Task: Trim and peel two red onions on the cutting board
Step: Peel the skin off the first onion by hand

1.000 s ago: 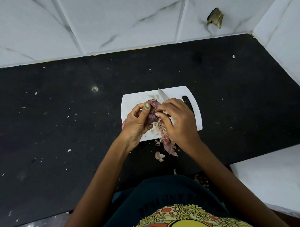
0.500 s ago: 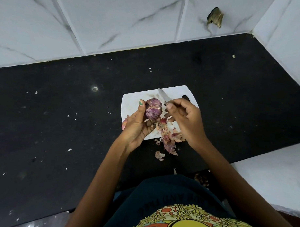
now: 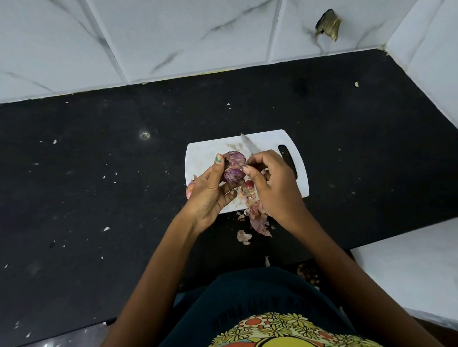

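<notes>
Head view: I look down on my two hands working above a white board on a black surface.
Wall: white marble-look tiles (image 3: 176,28) run behind and to the right, with one chipped hole (image 3: 328,25) near the corner.
Surface (image 3: 92,194): black, speckled with pale crumbs and scraps.
Cutting board (image 3: 205,151): white plastic, with a slot handle at its right end, lying in the middle of the surface.
My left hand (image 3: 209,193): its grip is curled round the red onion, thumb up along the left side, nail painted green.
My right hand (image 3: 274,185): its grip is closed on the knife, whose handle is hidden in my palm; thumb and forefinger pinch at the onion's right edge.
Red onion (image 3: 234,167): held up over the board's left-middle, purple, mottled, partly skinned.
Knife (image 3: 249,145): only the blade shows, pointing away from me over the board, just beside the onion.
Peels (image 3: 258,221): pinkish skins heaped on the board's near edge and spilling onto the surface towards me.
Second onion (image 3: 189,190): a pinkish bit peeps out left of my left hand; I cannot tell more.
</notes>
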A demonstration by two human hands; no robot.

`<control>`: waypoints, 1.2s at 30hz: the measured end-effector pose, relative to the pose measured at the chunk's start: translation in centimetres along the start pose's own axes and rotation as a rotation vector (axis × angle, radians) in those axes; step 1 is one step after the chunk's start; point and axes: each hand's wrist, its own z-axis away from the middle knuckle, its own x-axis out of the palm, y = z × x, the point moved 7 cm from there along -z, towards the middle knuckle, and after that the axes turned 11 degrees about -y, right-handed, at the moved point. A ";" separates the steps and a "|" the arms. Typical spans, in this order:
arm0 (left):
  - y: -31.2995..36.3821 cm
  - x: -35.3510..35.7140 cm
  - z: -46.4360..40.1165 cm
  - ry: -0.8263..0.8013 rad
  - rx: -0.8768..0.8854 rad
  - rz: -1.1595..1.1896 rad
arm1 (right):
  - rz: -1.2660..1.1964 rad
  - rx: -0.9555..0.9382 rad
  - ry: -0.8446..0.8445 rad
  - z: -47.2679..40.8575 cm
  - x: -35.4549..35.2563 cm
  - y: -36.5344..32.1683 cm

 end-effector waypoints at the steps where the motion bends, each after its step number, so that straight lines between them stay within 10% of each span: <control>1: 0.0 0.1 0.0 -0.007 -0.003 0.001 | -0.013 0.016 -0.026 0.0 0.3 0.3; 8: 0.1 0.4 0.3 -0.049 -0.022 0.147 | -0.284 0.291 0.052 0.5 -0.2 3.9; 36: 0.4 0.9 0.3 -0.124 -0.002 0.029 | -0.295 0.104 -0.115 -0.3 -0.7 0.2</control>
